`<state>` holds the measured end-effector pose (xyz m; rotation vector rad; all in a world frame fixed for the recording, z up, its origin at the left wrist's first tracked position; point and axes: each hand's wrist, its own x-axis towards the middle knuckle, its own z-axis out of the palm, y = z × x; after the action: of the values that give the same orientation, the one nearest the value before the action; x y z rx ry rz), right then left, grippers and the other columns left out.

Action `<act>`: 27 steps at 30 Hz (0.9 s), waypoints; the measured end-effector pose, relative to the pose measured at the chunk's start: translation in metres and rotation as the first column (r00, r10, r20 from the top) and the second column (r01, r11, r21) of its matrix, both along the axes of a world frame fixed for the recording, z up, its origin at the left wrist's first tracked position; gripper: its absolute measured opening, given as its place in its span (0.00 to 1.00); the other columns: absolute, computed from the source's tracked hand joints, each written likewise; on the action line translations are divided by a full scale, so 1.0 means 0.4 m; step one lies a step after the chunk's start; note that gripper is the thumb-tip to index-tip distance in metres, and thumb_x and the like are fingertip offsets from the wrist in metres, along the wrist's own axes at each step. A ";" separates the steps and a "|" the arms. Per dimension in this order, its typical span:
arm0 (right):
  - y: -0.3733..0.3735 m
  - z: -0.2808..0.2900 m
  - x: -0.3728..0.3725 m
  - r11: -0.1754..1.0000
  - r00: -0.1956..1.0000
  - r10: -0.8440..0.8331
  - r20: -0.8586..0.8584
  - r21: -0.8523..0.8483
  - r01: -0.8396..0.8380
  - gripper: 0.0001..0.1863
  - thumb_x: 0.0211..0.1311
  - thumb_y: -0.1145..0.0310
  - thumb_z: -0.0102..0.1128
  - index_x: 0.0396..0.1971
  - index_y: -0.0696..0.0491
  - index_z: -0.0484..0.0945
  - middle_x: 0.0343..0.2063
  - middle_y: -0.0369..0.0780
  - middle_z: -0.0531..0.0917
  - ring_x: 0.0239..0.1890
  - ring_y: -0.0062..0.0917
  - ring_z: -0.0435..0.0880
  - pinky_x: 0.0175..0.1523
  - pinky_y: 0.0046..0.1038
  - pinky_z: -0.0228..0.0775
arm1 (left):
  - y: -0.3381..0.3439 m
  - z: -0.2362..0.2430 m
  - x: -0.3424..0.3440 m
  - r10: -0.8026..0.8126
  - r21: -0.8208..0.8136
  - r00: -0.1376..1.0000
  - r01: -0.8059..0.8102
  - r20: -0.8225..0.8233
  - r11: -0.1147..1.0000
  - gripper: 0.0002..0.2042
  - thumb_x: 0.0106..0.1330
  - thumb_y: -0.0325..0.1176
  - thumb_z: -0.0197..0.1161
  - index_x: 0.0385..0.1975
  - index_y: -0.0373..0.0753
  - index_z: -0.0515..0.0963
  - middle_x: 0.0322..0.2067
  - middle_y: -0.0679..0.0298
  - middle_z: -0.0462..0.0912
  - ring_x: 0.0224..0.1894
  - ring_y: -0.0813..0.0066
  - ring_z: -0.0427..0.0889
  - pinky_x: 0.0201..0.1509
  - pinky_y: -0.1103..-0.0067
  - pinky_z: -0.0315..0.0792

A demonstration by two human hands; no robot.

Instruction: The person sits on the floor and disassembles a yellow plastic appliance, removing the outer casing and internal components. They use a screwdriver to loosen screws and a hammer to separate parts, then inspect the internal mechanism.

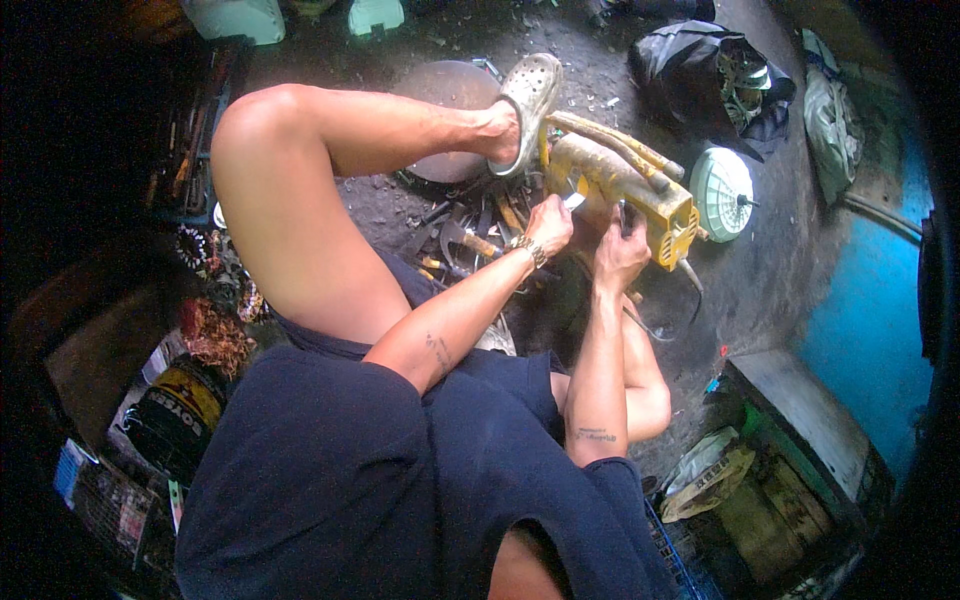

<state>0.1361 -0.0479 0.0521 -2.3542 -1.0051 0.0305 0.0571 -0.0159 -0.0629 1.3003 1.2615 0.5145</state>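
Observation:
A worn yellow machine (620,185) with a rounded metal body, tube handles along its top and a slotted end lies on the ground in front of me. My left hand (548,226) is closed at its near side, fingers round a small pale, shiny flat piece (573,201). To the right, my right hand (621,255) grips a dark slim tool (627,214) held upright against the machine's side; its exact kind is hard to make out. Beyond the machine's left end rests my foot in a grey clog (530,105).
Hand tools and metal scraps (470,235) lie left of my hands. A round metal plate (445,85) sits behind my leg. At the right are a pale green ribbed disc (724,195), a black bag (690,75) and a grey cable (697,290). A metal cabinet (800,410) stands lower right.

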 end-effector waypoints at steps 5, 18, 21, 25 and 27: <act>0.006 -0.009 -0.007 0.997 1.000 -0.002 -0.011 0.083 0.003 0.16 0.66 0.60 0.65 0.44 0.57 0.84 0.32 0.51 0.87 0.35 0.43 0.89 0.40 0.38 0.78 | -0.183 -0.123 -0.119 -0.111 -0.246 0.991 0.089 -0.077 0.965 0.19 0.61 0.45 0.61 0.33 0.31 0.80 0.28 0.45 0.84 0.35 0.50 0.85 0.41 0.61 0.76; 0.002 -0.004 -0.029 0.997 0.992 -0.051 -0.118 0.054 0.057 0.16 0.67 0.62 0.64 0.46 0.57 0.81 0.32 0.51 0.88 0.35 0.41 0.89 0.40 0.38 0.78 | 0.159 -0.090 0.030 -0.009 -0.456 1.000 0.002 -0.013 0.890 0.23 0.70 0.49 0.53 0.42 0.29 0.75 0.40 0.43 0.83 0.43 0.45 0.84 0.46 0.58 0.78; -0.008 -0.005 -0.036 0.993 0.994 -0.036 -0.105 0.106 0.047 0.16 0.67 0.62 0.64 0.47 0.57 0.81 0.34 0.50 0.88 0.37 0.41 0.90 0.41 0.38 0.79 | 0.142 -0.107 0.040 -0.101 -0.191 0.994 0.094 -0.029 0.977 0.26 0.72 0.51 0.50 0.45 0.29 0.77 0.46 0.37 0.81 0.52 0.40 0.80 0.58 0.57 0.71; -0.013 -0.014 -0.029 0.992 0.982 -0.049 -0.182 0.106 0.069 0.16 0.67 0.64 0.63 0.49 0.57 0.79 0.38 0.51 0.88 0.42 0.40 0.89 0.43 0.37 0.79 | 0.144 -0.122 0.049 -0.123 -0.260 0.992 0.120 0.003 0.958 0.23 0.72 0.48 0.51 0.43 0.29 0.77 0.44 0.34 0.80 0.52 0.40 0.79 0.55 0.56 0.71; -0.003 -0.005 -0.035 0.994 0.983 -0.021 -0.184 0.105 0.041 0.16 0.67 0.65 0.62 0.50 0.56 0.78 0.38 0.50 0.88 0.42 0.40 0.89 0.44 0.37 0.79 | 0.145 -0.167 0.058 -0.107 -0.225 0.994 0.103 -0.006 0.969 0.20 0.70 0.45 0.53 0.41 0.30 0.77 0.37 0.38 0.82 0.44 0.43 0.82 0.48 0.58 0.74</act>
<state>0.1222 -0.0492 0.0500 -2.2221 -0.8589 0.1723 0.0803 0.0421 -0.1296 1.1752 1.2207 0.2771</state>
